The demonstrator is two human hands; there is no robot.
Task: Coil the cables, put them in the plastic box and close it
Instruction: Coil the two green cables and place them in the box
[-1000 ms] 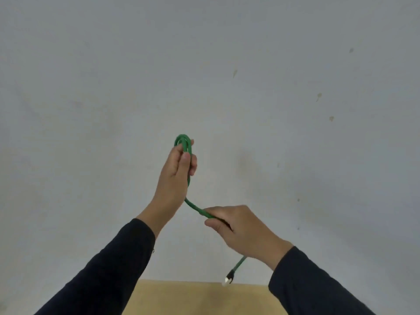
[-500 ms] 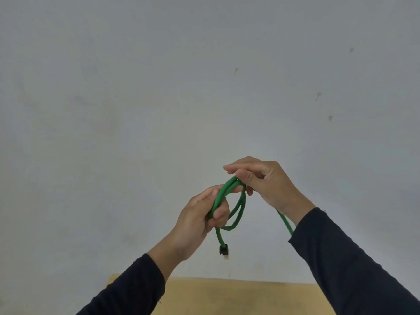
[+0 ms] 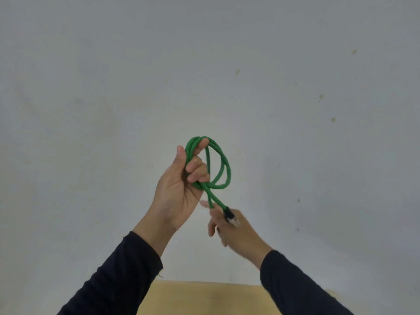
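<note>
A green cable (image 3: 223,169) with a black and clear plug (image 3: 230,218) is wound into a few loops. My left hand (image 3: 179,189) is raised in front of the wall and grips the loops on their left side. Two strands hang down from the coil; one ends in the plug, the other runs into the fingers of my right hand (image 3: 236,233). My right hand is lower, blurred, its fingers spread behind the plug; whether it grips the strand is unclear. The plastic box is out of view.
A light wooden table top (image 3: 204,298) shows at the bottom edge between my dark sleeves. A plain grey-white wall (image 3: 295,133) with a few small marks fills the rest of the view.
My right hand has dropped from the top of the coil to below it. My left hand has risen with the coil, which has gained a loop.
</note>
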